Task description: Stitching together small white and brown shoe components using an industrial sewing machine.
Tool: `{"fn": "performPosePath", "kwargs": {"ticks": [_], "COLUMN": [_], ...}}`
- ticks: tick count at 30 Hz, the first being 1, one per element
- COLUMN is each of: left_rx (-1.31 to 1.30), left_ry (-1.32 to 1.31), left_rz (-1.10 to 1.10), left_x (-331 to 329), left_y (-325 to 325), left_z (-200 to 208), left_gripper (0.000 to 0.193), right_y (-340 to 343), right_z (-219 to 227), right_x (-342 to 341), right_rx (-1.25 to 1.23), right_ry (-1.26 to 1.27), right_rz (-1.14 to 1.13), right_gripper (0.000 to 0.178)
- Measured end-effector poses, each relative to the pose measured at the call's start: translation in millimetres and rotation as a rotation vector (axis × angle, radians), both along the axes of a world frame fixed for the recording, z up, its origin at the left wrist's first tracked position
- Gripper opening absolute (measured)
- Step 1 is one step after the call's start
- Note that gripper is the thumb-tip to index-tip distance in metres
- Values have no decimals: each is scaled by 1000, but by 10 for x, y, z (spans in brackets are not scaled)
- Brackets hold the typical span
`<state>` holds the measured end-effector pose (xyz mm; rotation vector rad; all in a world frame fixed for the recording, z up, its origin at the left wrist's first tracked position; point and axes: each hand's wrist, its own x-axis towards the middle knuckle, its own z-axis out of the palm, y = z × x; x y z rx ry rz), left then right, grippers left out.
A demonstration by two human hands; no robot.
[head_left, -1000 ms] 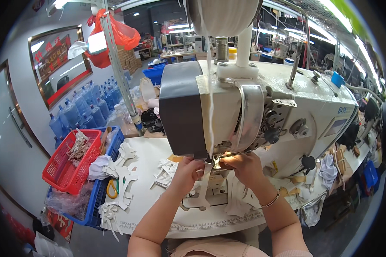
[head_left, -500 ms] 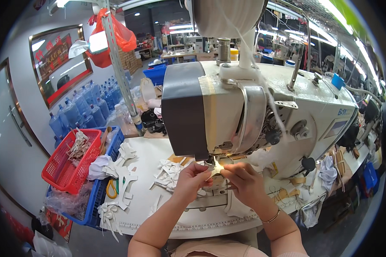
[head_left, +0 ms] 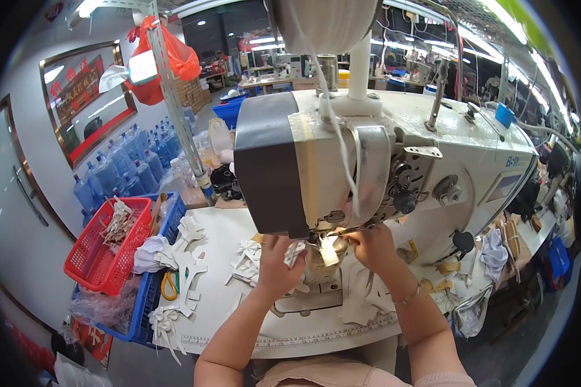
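A sewing machine (head_left: 329,161) stands in front of me, its needle area lit. Under the needle area lies a small pale piece (head_left: 329,251), bright in the lamp light. My left hand (head_left: 281,266) is to its left, fingers curled around a white cut piece (head_left: 295,253). To the right, my right hand (head_left: 376,248) has its fingers closed beside the needle area; what they grip is hidden. A thin dark tip shows below that hand, too small to name. White cut pieces (head_left: 246,255) are heaped beside my left hand.
On the table's left lie more white pieces (head_left: 188,261) and yellow-handled scissors (head_left: 169,286). A red basket (head_left: 87,248) rests on a blue crate (head_left: 142,309). White pieces (head_left: 361,297) lie right of the needle plate; cloth scraps (head_left: 494,248) are farther right. A thread cone (head_left: 323,26) hangs above.
My hands have moved apart from their meeting point before the needle. The right went up beside the needle area, the left slightly leftward. The lit piece now looks more upright; the view shifted slightly.
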<state>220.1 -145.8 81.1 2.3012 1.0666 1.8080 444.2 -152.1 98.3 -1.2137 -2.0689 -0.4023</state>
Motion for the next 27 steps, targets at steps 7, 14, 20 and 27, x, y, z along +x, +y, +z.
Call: {"fn": "performPosePath", "kwargs": {"ticks": [7,14,20,27], "left_rx": [130,210,214,165], "left_ry": [127,165,158,105], "left_rz": [-114,-80,-41,-89], "left_x": [19,52,60,60], "left_y": [-21,-16,47,53], "left_z": [-12,-7,-74,-85], "left_gripper": [21,21,13,13], "right_y": [-307,-283,-223,-267], "right_z": [146,129,81,125], "right_x": [-224,-212,-183,-114], "right_rx": [119,112,66,-8], "right_ry": [99,135,129,284], "right_rz": [287,304,324,319], "right_gripper": [39,30,38,28]}}
